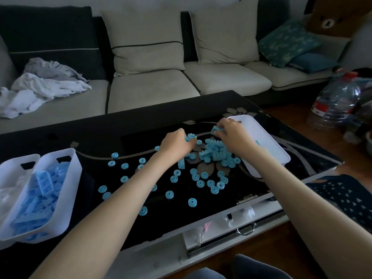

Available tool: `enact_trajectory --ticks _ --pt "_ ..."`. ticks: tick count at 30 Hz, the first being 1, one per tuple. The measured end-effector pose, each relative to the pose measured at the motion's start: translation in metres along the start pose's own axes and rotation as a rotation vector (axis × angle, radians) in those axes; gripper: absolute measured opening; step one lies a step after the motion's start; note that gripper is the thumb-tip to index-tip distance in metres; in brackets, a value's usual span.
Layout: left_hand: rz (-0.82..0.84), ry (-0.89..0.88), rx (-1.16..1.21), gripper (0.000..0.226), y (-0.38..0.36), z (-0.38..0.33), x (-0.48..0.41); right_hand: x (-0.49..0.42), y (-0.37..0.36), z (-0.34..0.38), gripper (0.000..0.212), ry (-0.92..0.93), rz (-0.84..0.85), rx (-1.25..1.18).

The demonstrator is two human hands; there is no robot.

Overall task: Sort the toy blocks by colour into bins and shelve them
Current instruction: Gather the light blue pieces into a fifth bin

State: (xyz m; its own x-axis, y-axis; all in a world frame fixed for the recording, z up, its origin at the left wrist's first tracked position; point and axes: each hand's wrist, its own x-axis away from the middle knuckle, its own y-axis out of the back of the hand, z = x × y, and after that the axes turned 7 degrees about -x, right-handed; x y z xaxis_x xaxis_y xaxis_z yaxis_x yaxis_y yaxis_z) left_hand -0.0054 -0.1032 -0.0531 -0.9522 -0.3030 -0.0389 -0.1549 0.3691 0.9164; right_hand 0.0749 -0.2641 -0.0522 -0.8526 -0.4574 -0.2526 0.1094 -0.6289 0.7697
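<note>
With left hand (177, 144) and right hand (231, 133), gripping blue blocks (215, 129) mid-frame; probably light, stiff, slippery plastic; best pinched by flat sides.

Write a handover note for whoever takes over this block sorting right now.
Left hand grips a handful of blocks over the pile. Right hand pinches one blue block beside the right bin, which looks nearly empty.
Done: the left bin holds many blue blocks.
Left: the pile and the scattered blue rings on the table, then shelving. No shelf is in view.
</note>
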Motion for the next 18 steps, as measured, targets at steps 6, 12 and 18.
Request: enact_trajectory --ticks 6,12,18 --pt "0.087 -0.204 0.062 0.028 -0.018 -0.09 -0.019 0.008 0.068 -0.056 0.035 -0.287 -0.107 0.075" --pt "0.217 -0.283 -0.138 0.037 -0.05 -0.15 -0.03 0.027 0.085 -0.07 0.036 -0.315 -0.054 -0.134" --pt "0.207 -0.305 -0.013 0.045 -0.059 -0.143 -0.021 0.024 0.087 -0.07 0.03 -0.196 -0.041 -0.034"
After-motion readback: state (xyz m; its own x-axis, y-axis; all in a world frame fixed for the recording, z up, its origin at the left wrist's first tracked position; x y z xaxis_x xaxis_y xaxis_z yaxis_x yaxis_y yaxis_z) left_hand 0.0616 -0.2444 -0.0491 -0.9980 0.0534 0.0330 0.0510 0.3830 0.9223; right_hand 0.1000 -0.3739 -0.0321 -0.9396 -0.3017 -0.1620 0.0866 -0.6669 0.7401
